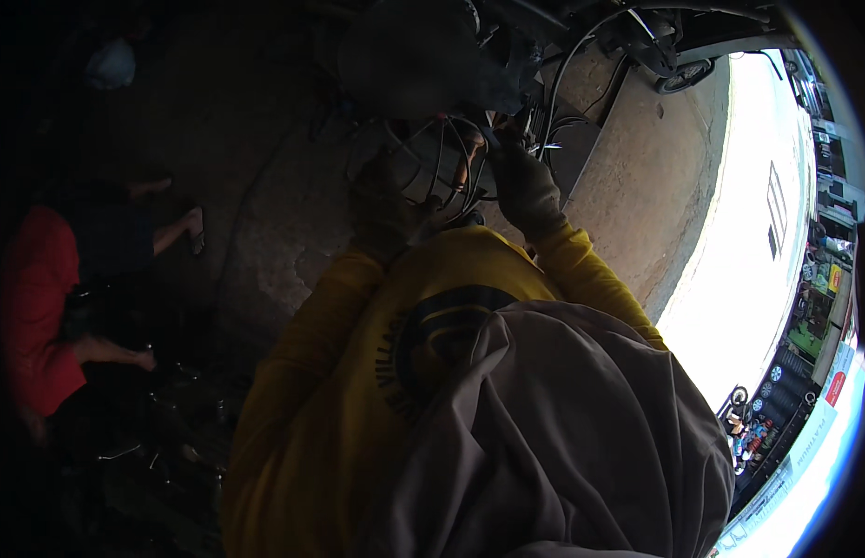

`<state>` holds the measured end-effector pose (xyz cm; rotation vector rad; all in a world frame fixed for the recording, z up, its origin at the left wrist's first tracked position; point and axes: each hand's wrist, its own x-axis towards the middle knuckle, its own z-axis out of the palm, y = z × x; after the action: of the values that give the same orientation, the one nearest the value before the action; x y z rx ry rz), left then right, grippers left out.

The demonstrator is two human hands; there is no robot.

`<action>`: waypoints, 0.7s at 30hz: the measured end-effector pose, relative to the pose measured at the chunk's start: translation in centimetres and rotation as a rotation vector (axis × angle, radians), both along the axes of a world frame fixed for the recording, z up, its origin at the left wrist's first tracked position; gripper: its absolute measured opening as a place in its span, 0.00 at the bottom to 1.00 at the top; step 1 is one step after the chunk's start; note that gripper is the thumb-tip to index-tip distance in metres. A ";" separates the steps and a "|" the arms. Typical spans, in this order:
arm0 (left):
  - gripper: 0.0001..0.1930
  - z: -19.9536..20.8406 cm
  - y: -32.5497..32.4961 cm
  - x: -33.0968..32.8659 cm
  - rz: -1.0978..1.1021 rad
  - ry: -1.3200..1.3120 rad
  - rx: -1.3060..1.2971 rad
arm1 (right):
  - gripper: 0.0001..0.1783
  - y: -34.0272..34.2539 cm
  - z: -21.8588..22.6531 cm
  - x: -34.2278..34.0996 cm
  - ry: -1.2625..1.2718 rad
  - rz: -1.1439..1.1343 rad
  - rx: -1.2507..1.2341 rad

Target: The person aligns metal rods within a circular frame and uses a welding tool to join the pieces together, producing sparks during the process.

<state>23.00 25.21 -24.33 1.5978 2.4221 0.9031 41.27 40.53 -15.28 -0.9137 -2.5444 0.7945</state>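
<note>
Dark work gloves cover both of my hands. Several thin black cables [436, 167] loop down between them from a dark machine [409, 56] at the top. My left hand [381, 200] is beside the cable loops, deep in shadow, so its fingers do not show clearly. On the other side, my right hand [525, 186] reaches up toward the machine with its fingers curled. What it grips is hidden. Between the hands is an orange-brown rounded piece [468, 158], partly behind the cables; its kind is unclear.
A person in a red top [46, 307] sits low on the left, near scattered metal parts [167, 446] in shadow. A dark flat panel [576, 153] stands right of my right hand. Concrete floor [637, 186] runs to a bright road. A wheel [685, 76] is at the upper right.
</note>
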 end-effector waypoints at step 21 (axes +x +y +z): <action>0.58 1.1 0.1 0.1 -0.057 -0.133 -0.019 | 0.11 -1.3 1.3 0.0 -0.063 -0.109 -0.148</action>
<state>23.06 25.35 -23.28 1.5399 2.2769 0.9424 41.26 39.21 -14.00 -1.1301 -2.4906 0.9448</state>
